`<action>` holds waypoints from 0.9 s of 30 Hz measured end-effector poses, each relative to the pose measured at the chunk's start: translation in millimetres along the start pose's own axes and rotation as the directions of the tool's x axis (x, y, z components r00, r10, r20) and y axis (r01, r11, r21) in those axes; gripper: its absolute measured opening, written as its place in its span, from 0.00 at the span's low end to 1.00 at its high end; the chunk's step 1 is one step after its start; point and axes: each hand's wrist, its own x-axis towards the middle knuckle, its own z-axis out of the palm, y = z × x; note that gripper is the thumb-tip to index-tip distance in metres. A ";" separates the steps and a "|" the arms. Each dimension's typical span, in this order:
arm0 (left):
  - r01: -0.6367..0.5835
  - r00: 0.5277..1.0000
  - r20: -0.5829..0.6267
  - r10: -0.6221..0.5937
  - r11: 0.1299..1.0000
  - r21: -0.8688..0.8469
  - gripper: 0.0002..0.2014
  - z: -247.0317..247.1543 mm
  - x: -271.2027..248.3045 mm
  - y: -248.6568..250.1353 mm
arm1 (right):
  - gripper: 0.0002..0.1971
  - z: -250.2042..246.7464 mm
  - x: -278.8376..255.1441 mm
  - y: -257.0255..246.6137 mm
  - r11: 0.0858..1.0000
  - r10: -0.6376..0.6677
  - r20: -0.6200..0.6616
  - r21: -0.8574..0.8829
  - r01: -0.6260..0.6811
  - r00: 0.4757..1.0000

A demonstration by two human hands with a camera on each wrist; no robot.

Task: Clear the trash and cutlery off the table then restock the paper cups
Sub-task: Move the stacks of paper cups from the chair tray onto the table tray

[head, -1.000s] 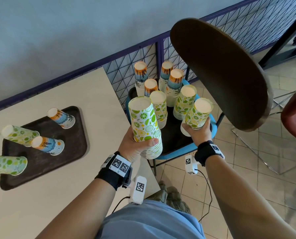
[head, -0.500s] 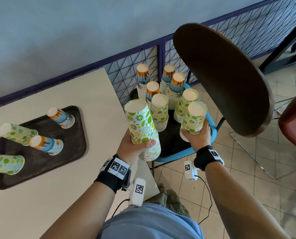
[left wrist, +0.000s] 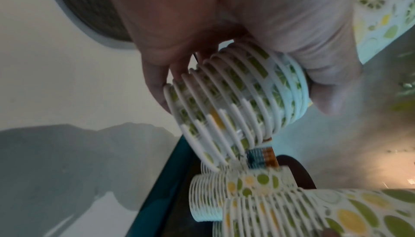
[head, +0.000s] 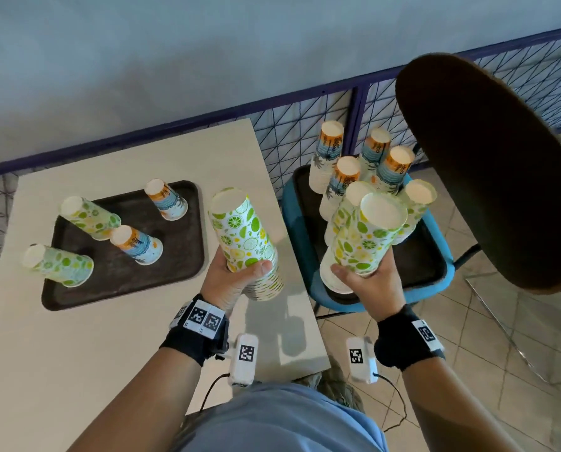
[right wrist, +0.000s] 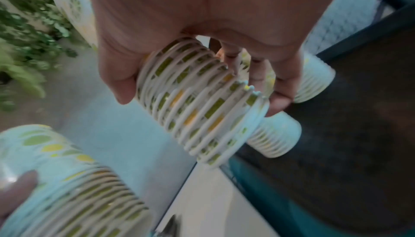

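Stacks of paper cups, one per hand, sit mid-frame in the head view: the left stack (head: 245, 236) over the table's (head: 77, 370) right edge, the right stack (head: 364, 238) over the blue chair seat (head: 436, 282) (both upside down, rims toward the wrists). More cup stacks (head: 344, 177) crowd the seat behind; a dark chair back (head: 488, 171) looms at right. Four single cups stand on a dark tray (head: 116, 285) at left. The left hand (head: 230, 282) and right hand (head: 370, 285) each wrap fingers around their stack's lower end.
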 end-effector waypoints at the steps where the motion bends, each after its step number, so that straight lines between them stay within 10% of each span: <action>1: -0.006 0.999 -0.032 0.006 1.000 -0.014 0.32 -14.6 -1.8 0.8 | 0.38 15.8 0.1 -8.0 1.000 -0.005 0.031 -0.004 0.005 1.000; 13: -0.156 0.941 -0.306 0.147 0.988 -0.006 0.32 -212.9 -48.9 50.2 | 0.43 248.4 18.4 -77.0 0.997 -0.067 0.355 -0.014 0.076 0.932; 27: -0.295 0.728 -0.517 0.450 0.887 0.356 0.41 -418.6 -14.7 140.9 | 0.40 504.1 69.9 -174.9 0.987 -0.133 0.385 0.131 0.089 0.913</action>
